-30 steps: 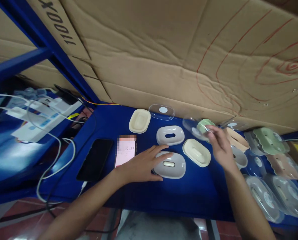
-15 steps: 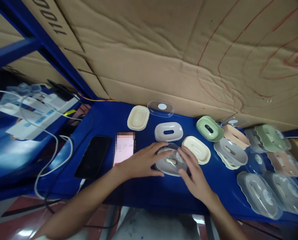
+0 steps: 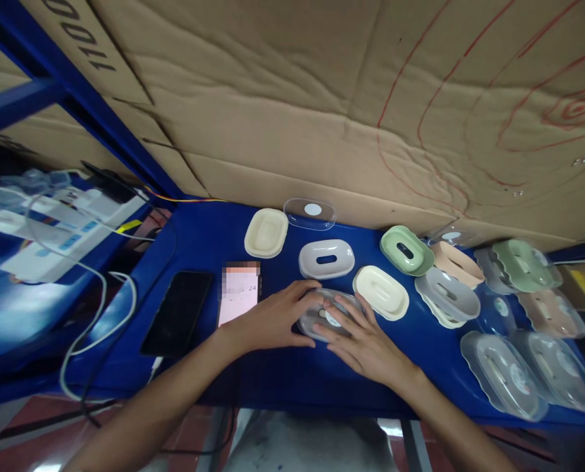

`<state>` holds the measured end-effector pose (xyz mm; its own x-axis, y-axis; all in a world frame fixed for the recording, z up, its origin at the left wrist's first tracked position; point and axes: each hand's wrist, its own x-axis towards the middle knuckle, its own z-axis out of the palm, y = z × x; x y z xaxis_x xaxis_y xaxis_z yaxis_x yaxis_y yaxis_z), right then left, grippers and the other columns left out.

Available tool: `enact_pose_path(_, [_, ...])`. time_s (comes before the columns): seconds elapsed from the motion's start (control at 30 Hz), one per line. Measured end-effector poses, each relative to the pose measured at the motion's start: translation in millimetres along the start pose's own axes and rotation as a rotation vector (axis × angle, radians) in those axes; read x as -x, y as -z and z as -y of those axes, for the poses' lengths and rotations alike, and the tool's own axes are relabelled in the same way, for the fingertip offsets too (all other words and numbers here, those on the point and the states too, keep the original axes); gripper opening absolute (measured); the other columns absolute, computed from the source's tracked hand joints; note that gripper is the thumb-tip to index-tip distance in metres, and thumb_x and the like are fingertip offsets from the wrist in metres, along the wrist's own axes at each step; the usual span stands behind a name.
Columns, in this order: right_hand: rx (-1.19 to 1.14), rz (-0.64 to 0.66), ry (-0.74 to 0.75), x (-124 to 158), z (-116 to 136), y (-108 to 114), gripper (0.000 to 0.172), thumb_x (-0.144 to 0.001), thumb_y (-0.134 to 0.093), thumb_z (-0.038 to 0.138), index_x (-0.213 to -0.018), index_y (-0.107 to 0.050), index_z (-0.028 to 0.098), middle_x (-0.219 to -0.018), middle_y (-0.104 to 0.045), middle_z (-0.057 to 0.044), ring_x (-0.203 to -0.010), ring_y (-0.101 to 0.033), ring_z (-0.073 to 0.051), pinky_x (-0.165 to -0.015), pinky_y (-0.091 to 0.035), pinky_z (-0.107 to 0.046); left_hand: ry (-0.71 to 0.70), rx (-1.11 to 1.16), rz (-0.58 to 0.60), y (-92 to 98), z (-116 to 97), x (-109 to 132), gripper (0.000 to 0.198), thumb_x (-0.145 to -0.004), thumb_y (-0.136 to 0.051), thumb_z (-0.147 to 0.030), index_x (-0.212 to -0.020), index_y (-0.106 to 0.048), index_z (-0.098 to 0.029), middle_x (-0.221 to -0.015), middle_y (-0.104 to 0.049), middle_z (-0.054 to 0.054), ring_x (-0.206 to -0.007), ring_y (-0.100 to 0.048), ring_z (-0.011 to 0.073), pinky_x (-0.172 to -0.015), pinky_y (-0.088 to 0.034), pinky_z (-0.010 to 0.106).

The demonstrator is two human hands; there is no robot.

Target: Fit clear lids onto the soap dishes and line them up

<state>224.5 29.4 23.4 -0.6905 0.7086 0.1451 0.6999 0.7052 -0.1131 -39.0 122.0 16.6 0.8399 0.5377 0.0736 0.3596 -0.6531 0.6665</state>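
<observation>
A grey oval soap dish [image 3: 316, 314] with a clear lid and a round white label lies on the blue table in front of me. My left hand [image 3: 282, 314] grips its left end, thumb along the near edge and fingers over the far edge. Spread across the lid's right part are the stretched fingers of my right hand [image 3: 361, 337], touching it from above. Just behind stand a pale grey soap dish insert [image 3: 306, 263] with a slot and a cream dish [image 3: 383, 292]. My hands hide much of the held dish.
A cream tray [image 3: 266, 233] and a clear lid [image 3: 299, 219] lie by the cardboard wall [image 3: 272, 118]. Green [image 3: 405, 252] and peach [image 3: 454, 262] parts are to the right, beside several lidded dishes [image 3: 506, 377]. Two phones [image 3: 177, 313], cables and a power strip [image 3: 76, 239] occupy the left.
My right hand has moved left from the dish's right end onto the top of the lid, fingers spread. My left hand keeps its hold. The view has shifted slightly.
</observation>
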Motion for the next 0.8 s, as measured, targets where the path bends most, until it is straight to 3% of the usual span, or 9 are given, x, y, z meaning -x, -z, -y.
enact_pose_path(0.07, [-0.006, 0.003, -0.026, 6, -8, 8, 0.062, -0.106, -0.058, 0.038, -0.165, -0.040, 0.033, -0.172, -0.040, -0.009, -0.162, -0.031, -0.033, -0.128, -0.030, -0.068, 0.000, -0.028, -0.007, 1.7, -2, 0, 0.079, -0.080, -0.093, -0.030, -0.146, -0.049, -0.026, -0.158, -0.048, 0.016, -0.147, -0.050, 0.0368, -0.118, -0.051, 0.055])
enact_pose_path(0.13, [0.011, -0.070, -0.166, 20, -28, 21, 0.065, -0.107, -0.055, 0.042, -0.168, -0.034, 0.031, -0.173, -0.037, -0.011, -0.162, -0.031, -0.033, -0.128, -0.030, -0.067, -0.001, -0.060, -0.006, 3.0, -4, 0, 0.073, -0.081, -0.092, -0.030, -0.142, -0.053, -0.024, -0.157, -0.049, 0.016, -0.147, -0.051, 0.0373, -0.119, -0.049, 0.055])
enact_pose_path(0.27, [0.161, -0.333, -0.844, 63, -89, 43, 0.061, -0.109, -0.046, 0.050, -0.167, -0.038, 0.030, -0.176, -0.029, -0.013, -0.162, -0.029, -0.038, -0.127, -0.029, -0.066, -0.002, -0.127, 0.007, 3.8, -6, 0, 0.070, -0.081, -0.092, -0.032, -0.141, -0.055, -0.025, -0.157, -0.050, 0.017, -0.144, -0.054, 0.0393, -0.118, -0.049, 0.057])
enact_pose_path(0.37, [0.183, -0.302, -1.255, 84, -119, 40, 0.074, -0.107, -0.039, 0.064, -0.168, -0.036, 0.022, -0.176, -0.025, -0.022, -0.160, -0.028, -0.048, -0.120, -0.032, -0.075, -0.001, -0.144, -0.004, 3.7, -6, 0, 0.070, -0.082, -0.091, -0.033, -0.141, -0.055, -0.026, -0.158, -0.051, 0.015, -0.144, -0.055, 0.0391, -0.119, -0.048, 0.057])
enact_pose_path(0.43, [0.166, -0.264, -1.316, 85, -121, 30, 0.083, -0.104, -0.041, 0.070, -0.169, -0.033, 0.020, -0.173, -0.030, -0.025, -0.158, -0.029, -0.051, -0.114, -0.036, -0.079, -0.001, -0.136, -0.010, 4.2, -6, 0, 0.068, -0.082, -0.091, -0.033, -0.140, -0.056, -0.026, -0.157, -0.052, 0.015, -0.145, -0.054, 0.0384, -0.120, -0.047, 0.056])
enact_pose_path(0.53, [0.128, -0.242, -1.252, 77, -106, 22, 0.084, -0.101, -0.044, 0.072, -0.169, -0.032, 0.025, -0.173, -0.033, -0.021, -0.157, -0.033, -0.048, -0.115, -0.041, -0.074, 0.013, -0.113, -0.012, 5.4, -5, 0, 0.068, -0.081, -0.092, -0.034, -0.138, -0.057, -0.026, -0.157, -0.052, 0.014, -0.145, -0.054, 0.0370, -0.121, -0.047, 0.055])
enact_pose_path(0.67, [0.023, -0.253, -1.147, 80, -102, 38, 0.073, -0.106, -0.033, 0.066, -0.168, -0.036, 0.027, -0.172, -0.038, -0.015, -0.155, -0.042, -0.036, -0.120, -0.045, -0.057, 0.030, -0.093, -0.003, 6.2, -5, 1, 0.070, -0.080, -0.092, -0.035, -0.139, -0.056, -0.026, -0.158, -0.052, 0.013, -0.146, -0.053, 0.0362, -0.121, -0.047, 0.054])
enact_pose_path(0.73, [0.104, -0.265, -1.257, 91, -117, 50, 0.075, -0.106, -0.029, 0.068, -0.167, -0.038, 0.025, -0.170, -0.040, -0.017, -0.154, -0.043, -0.038, -0.121, -0.042, -0.061, 0.030, -0.091, 0.015, 6.2, -6, 1, 0.070, -0.080, -0.093, -0.035, -0.139, -0.056, -0.026, -0.158, -0.051, 0.013, -0.146, -0.053, 0.0362, -0.121, -0.047, 0.054])
enact_pose_path(0.8, [0.190, -0.180, -1.463, 102, -138, 57, 0.081, -0.104, -0.029, 0.073, -0.166, -0.040, 0.022, -0.169, -0.039, -0.023, -0.154, -0.041, -0.045, -0.118, -0.038, -0.072, 0.028, -0.088, 0.025, 6.0, -8, 1, 0.069, -0.080, -0.093, -0.034, -0.138, -0.057, -0.027, -0.158, -0.052, 0.012, -0.145, -0.053, 0.0357, -0.122, -0.047, 0.054])
